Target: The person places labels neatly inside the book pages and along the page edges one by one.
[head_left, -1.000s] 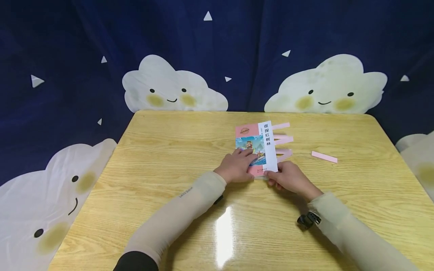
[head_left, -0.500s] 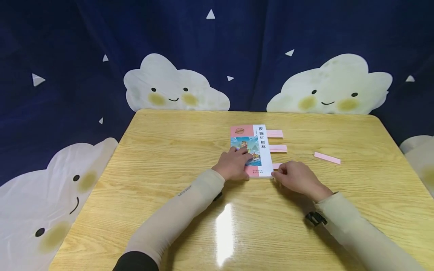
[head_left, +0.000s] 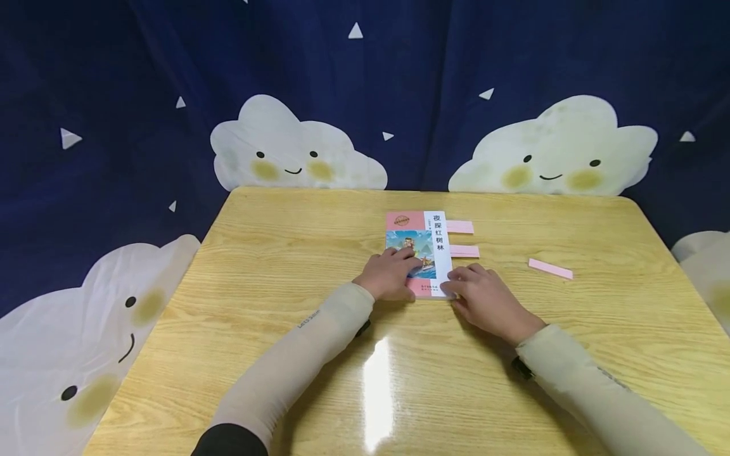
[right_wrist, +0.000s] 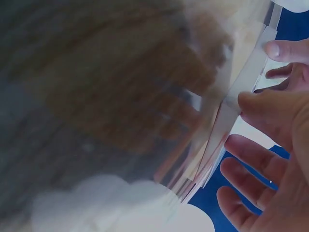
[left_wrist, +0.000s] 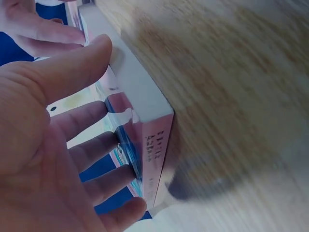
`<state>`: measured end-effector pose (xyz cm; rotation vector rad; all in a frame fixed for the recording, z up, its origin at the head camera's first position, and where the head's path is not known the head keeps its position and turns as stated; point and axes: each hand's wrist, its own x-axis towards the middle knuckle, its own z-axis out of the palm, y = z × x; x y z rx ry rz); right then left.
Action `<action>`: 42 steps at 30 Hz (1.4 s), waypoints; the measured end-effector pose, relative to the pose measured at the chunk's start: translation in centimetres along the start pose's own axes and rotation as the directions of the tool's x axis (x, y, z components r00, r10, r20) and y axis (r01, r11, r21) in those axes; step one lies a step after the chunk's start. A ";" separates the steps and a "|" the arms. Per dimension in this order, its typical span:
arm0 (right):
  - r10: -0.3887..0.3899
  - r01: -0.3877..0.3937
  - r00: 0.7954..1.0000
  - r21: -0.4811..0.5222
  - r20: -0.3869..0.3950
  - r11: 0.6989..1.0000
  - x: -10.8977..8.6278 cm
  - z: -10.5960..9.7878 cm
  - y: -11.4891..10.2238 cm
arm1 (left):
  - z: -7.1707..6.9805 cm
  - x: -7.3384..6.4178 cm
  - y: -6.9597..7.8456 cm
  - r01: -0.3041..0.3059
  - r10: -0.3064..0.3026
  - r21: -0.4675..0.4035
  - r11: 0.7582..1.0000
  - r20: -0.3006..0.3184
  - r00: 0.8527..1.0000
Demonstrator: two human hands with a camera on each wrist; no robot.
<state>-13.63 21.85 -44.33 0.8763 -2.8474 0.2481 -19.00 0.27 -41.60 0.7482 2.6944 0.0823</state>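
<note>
A closed book (head_left: 409,223) with a pink and white cover lies flat on the table. My left hand (head_left: 388,275) rests on its lower left part, fingers spread over the cover picture. In the left wrist view the thumb touches the book's bottom page edge (left_wrist: 133,82). My right hand (head_left: 490,301) lies at the lower right corner, fingertips on the cover and thumb against the edge. Two pink paper strips (head_left: 461,227) stick out of the book's right side. Whatever lies under the right hand there is hidden.
A loose pink paper strip (head_left: 550,268) lies on the wooden table (head_left: 285,253), to the right of the book. Behind the table's far edge hangs a dark blue curtain (head_left: 416,76) with smiling clouds.
The book has shifted left, turned straighter and settled flat. My right hand has let go of its lower corner and come onto the cover's edge, covering the lowest strip. My left hand moved slightly left.
</note>
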 end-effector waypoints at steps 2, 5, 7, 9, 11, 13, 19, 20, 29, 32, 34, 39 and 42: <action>-0.012 0.012 1.000 -0.008 -0.020 1.000 0.2 0.1 0.0 | 0.0 0.0 -0.1 -0.005 0.006 -0.022 1.000 0.015 1.000; -0.019 0.018 0.999 -0.021 -0.032 1.000 0.4 0.3 -0.1 | 0.1 0.0 -0.2 -0.016 0.017 -0.048 0.999 0.030 0.999; -0.021 0.021 0.999 -0.027 -0.036 0.999 0.5 0.3 -0.1 | 0.1 0.0 -0.3 -0.021 0.023 -0.054 0.998 0.033 0.999; -0.018 0.017 0.999 -0.029 -0.035 0.999 0.5 0.4 -0.1 | 0.3 0.0 -0.4 -0.028 0.029 -0.058 0.998 0.030 0.999; -0.013 0.012 0.999 -0.027 -0.032 1.000 0.4 0.3 -0.1 | 0.4 0.0 -0.4 -0.031 0.032 -0.054 0.998 0.026 0.999; -0.005 0.004 1.000 -0.018 -0.030 1.000 0.3 0.4 -0.1 | 0.5 -0.1 -0.3 -0.035 0.036 -0.043 0.998 0.021 0.999; 0.018 -0.018 1.000 0.005 -0.020 1.000 0.2 0.3 -0.1 | 0.4 -0.5 -0.2 -0.039 0.039 -0.018 0.999 0.007 0.999; 0.020 -0.020 1.000 0.005 -0.018 1.000 0.2 0.3 -0.1 | 0.4 -0.5 -0.2 -0.039 0.039 -0.018 0.999 0.005 0.999; 0.019 -0.019 1.000 0.008 0.000 1.000 0.3 0.2 -0.3 | 0.6 -0.9 -0.4 -0.044 0.044 -0.025 0.999 0.003 0.999; 0.020 -0.020 1.000 0.005 0.002 1.000 0.3 0.3 -0.2 | 0.7 -0.9 -0.4 -0.044 0.045 -0.025 0.999 0.002 0.999; 0.021 -0.021 1.000 0.003 0.002 1.000 0.3 0.3 -0.2 | 0.9 -0.8 -0.5 -0.045 0.045 -0.021 0.999 0.000 0.999; 0.029 -0.029 0.999 0.016 0.018 0.999 0.2 0.4 -0.3 | 1.4 -0.8 -0.9 -0.063 0.062 -0.031 0.998 -0.025 0.998; 0.051 -0.053 0.998 0.044 0.032 0.998 -0.2 -0.4 -0.4 | 1.6 -1.5 -1.3 -0.069 0.068 -0.015 0.997 -0.079 0.995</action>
